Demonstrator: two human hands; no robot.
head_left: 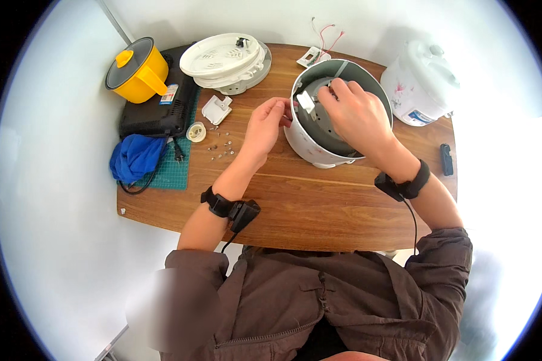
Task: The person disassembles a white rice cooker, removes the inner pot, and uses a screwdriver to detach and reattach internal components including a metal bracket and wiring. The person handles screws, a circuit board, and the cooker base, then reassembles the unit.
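Note:
My right hand (354,117) reaches into a white cylindrical appliance housing (319,153), over the grey metal piece (319,127) inside it. Its fingers are curled; what they grip is hidden. A small white part (306,102) shows inside the housing, left of those fingers. My left hand (266,125) is at the housing's left rim, fingertips bent together against or just inside it; what they hold is too hidden to make out. Several small screws (221,147) lie on the wooden table (307,210) to the left, near a white plastic bracket (217,110) and a small round container (196,132).
Stacked white plastic parts (220,57) sit at the back, near a panel with wires (310,55). A yellow pot (132,81) rests on a black appliance (150,117) at left, by a blue cloth (129,159). A white cooker (418,84) and dark object (445,159) are at right.

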